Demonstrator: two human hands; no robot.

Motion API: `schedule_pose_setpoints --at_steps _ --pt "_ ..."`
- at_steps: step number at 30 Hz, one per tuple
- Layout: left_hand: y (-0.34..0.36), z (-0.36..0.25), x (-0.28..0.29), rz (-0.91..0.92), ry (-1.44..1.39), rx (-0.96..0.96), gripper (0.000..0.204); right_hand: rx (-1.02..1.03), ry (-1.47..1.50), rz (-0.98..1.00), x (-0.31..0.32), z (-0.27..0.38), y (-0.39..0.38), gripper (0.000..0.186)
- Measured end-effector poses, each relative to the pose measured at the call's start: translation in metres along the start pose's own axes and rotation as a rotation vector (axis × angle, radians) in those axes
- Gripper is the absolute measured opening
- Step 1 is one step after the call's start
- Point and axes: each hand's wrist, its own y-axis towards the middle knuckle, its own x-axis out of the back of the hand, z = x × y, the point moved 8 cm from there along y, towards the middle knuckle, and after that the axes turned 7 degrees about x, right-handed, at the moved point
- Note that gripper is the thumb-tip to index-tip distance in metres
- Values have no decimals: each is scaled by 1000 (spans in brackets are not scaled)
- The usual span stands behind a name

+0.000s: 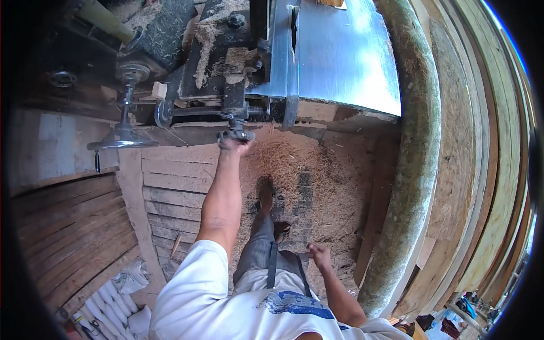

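Note:
My left hand [237,145] grips a dark metal adjusting knob [232,134] on the front of a woodworking machine [201,54], its fingers wrapped round from below. Wood shavings lie on the dark metal body, and a shiny steel bed [345,51] extends to its right. My right hand [320,255] hangs beside my right hip with its fingers curled; whether anything is inside them is hidden. A large handwheel [122,141] on a shaft sits left of my left hand.
A long round log [416,147] runs along the right, beside stacked boards [476,141]. Sawdust and shavings [289,158] cover the slatted floor [170,187] around my feet. Wooden planks [73,226] and pale bundled items [113,300] are at lower left.

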Motion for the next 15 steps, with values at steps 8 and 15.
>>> schedule_pose_setpoints --at_steps 8,15 --pt "-114 -101 -61 52 808 -907 20 922 -73 -576 45 346 2 34" --pt "-121 -114 -80 -2 799 -781 29 1118 -607 -914 46 499 12 87"
